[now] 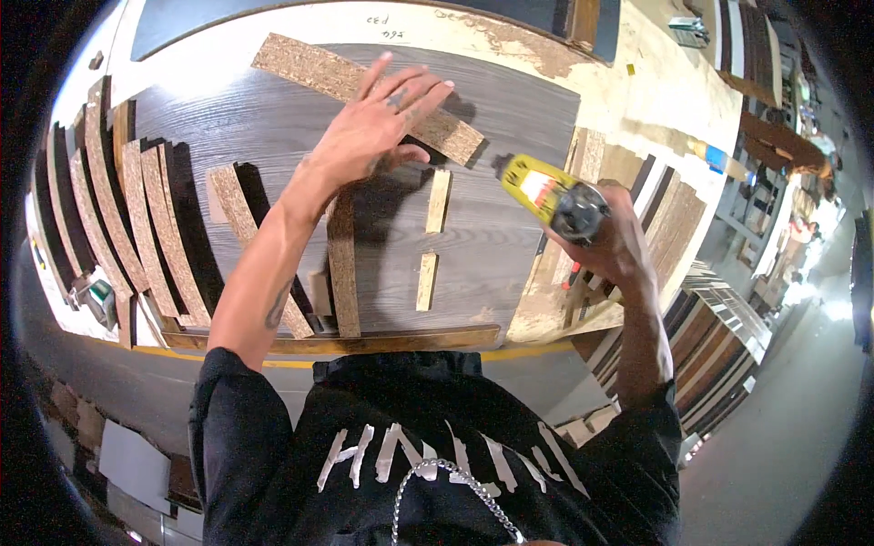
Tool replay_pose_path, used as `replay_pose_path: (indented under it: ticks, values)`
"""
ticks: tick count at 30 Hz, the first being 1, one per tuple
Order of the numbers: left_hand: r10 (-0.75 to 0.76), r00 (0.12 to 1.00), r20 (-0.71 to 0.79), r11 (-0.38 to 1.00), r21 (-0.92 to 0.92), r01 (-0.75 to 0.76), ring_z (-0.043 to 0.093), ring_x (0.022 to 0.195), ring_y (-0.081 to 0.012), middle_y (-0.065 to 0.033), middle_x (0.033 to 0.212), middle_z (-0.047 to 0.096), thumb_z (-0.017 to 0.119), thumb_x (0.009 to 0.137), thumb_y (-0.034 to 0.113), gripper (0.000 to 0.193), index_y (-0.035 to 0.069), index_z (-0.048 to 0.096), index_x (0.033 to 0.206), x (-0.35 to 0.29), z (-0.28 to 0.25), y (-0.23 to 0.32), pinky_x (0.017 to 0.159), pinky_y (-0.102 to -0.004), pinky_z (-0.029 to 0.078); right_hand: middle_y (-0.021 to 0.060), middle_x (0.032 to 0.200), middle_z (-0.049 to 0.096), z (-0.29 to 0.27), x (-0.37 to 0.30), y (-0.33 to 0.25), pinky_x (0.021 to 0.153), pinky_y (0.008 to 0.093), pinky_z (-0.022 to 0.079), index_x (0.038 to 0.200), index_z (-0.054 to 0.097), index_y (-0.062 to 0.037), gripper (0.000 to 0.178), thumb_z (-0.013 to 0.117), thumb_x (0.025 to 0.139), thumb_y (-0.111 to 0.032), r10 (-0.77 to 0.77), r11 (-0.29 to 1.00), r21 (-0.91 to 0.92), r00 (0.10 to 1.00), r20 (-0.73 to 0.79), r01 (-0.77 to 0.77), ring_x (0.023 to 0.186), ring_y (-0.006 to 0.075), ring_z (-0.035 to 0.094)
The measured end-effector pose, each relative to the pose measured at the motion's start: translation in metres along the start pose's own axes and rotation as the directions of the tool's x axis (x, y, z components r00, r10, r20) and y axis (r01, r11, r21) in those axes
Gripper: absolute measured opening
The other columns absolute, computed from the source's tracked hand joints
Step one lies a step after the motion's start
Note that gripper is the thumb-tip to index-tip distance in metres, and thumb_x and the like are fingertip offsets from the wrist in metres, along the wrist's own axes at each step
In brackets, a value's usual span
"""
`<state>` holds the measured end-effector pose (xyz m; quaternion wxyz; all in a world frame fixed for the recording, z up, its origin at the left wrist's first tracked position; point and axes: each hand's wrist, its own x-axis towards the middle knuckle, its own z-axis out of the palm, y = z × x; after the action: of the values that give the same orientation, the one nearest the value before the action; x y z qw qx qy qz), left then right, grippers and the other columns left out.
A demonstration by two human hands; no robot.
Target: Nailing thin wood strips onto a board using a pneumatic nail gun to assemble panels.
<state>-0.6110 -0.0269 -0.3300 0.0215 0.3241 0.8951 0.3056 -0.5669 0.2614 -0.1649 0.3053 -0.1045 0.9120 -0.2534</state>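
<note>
Yellow handheld tool (535, 187) clasped in the right hand (625, 241) at the grey woodgrain panel's (492, 264) right edge, the left hand (366, 129) spreads its fingers, unclenched, across a chipboard strip (455, 138) on the panel's far half, apparently positioning it, which calls for steady pressure.

Ltrs (387, 455) on blk shirt (410, 382), hndwrtn nos. (391, 35) on tabletop (651, 82), blurry print (539, 188) on yel tool (521, 173).

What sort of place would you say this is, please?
Probably a woodworking or furniture workshop, judging by the particleboard strips, the large grey wood-grain panel, and the stacked boards at right.
</note>
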Motion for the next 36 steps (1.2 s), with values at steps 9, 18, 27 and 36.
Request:
replay_pose_path:
  ticks: [9,18,27,36]
  values:
    - [0.03,0.999,-0.034,0.995,0.097,-0.026,0.049,0.125,-0.0212,0.0002,0.128,0.058,0.066,0.082,0.032,0.052,0.022,0.056,0.133,-0.015,0.003,-0.027,0.12,-0.0445,0.023,0.0147,0.081,0.072,0.034,0.051,-0.001,0.061,0.0336,0.057,0.093,0.07,0.0015,0.034,0.083,0.075,-0.024,0.122,0.992,0.009,0.992,0.039,-0.122,0.07,0.0217,0.071]
    - [0.019,0.999,-0.04,0.996,0.084,-0.016,0.049,0.127,-0.0192,-0.0014,0.128,0.06,0.069,0.082,0.031,0.052,0.017,0.059,0.13,-0.017,0.0,-0.026,0.118,-0.0428,0.023,0.0127,0.084,0.073,0.036,0.049,-0.005,0.079,0.0391,0.052,0.095,0.073,-0.003,0.035,0.083,0.075,-0.03,0.27,0.963,-0.02,0.961,0.062,-0.27,0.075,0.0244,0.066]
    - [0.039,0.995,0.09,0.999,0.028,-0.041,0.047,0.124,-0.0245,-0.0079,0.126,0.058,0.063,0.088,0.03,0.049,0.01,0.056,0.132,-0.007,-0.016,-0.022,0.117,-0.0457,0.02,0.0156,0.086,0.067,0.038,0.045,-0.014,0.079,0.0428,0.051,0.098,0.07,0.0016,0.042,0.084,0.074,-0.03,0.369,0.926,0.05,0.927,0.071,-0.373,0.086,0.0273,0.062]
    - [0.018,0.993,0.121,0.998,-0.054,-0.012,0.046,0.125,-0.0228,-0.006,0.129,0.056,0.065,0.085,0.036,0.057,0.012,0.053,0.136,-0.007,-0.012,-0.025,0.119,-0.0468,0.017,0.0139,0.085,0.072,0.045,0.041,-0.018,0.073,0.0369,0.052,0.101,0.07,-0.0022,0.035,0.079,0.072,-0.02,0.267,0.964,-0.03,0.962,0.061,-0.265,0.082,0.023,0.066]
